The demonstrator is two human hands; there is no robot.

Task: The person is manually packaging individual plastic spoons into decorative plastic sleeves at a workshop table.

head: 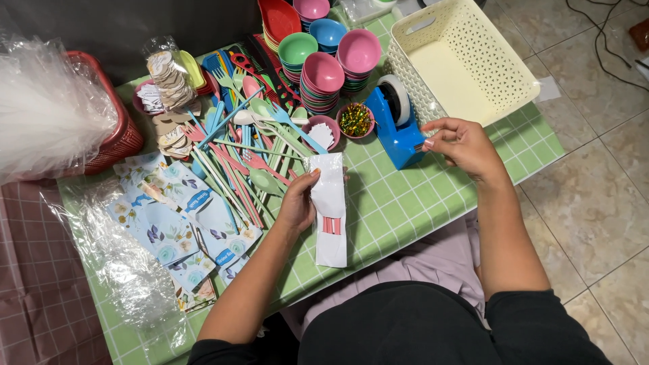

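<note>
Left hand (297, 203): a white packet (330, 209) is clasped in its grip, thumb side on the packet's left edge, fingertips wrapped behind it near the top.
White packet: held upright over the green checked bench (399, 203); its lower end hangs below the grip and a red-striped piece is seen through the wrapping just under the fingers.
Room below the grip: bare green cloth is left between the packet and the bench's near edge.
Right hand (463, 145): fingers are pinched together at the top of the blue tape dispenser (399, 128); what is caught between them is too small to be told.
Room between the grips: a bare strip of bench is found, bounded far by the dispenser.
Left of the left grip: flowered paper sleeves (176, 226) are spread flat, with crumpled clear plastic (128, 270) reaching the bench's near-left edge.
Beyond the left grip: plastic spoons and forks (236, 149) are heaped, touching one another.
Beyond the right grip: a cream perforated basket (500, 74) is set at the bench's far-right corner, overhanging the edge.
Farthest: stacked coloured bowls (324, 74) are crowded together; a red basket (118, 128) stands far left.
</note>
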